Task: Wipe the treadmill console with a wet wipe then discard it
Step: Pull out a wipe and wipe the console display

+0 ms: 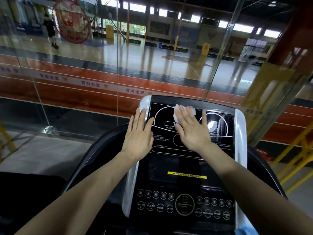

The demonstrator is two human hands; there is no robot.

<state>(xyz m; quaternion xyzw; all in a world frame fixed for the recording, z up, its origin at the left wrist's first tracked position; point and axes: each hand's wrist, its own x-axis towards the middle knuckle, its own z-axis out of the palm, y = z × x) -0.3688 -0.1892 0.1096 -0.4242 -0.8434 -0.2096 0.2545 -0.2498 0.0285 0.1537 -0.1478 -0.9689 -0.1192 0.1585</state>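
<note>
The black treadmill console (183, 168) with silver side trim fills the lower middle of the head view. My right hand (192, 128) lies flat on its upper display panel, fingers spread, pressing a white wet wipe (177, 112) against the glass; the wipe shows above and left of my fingertips. My left hand (139, 133) rests flat with fingers together on the console's upper left edge, over the silver trim, holding nothing.
A glass wall (116, 68) stands just behind the console, with a sports hall beyond it. Yellow railings (294, 150) run at the right. Rows of round buttons (184, 204) sit on the console's lower panel. A dark curved handlebar (88, 160) wraps the left side.
</note>
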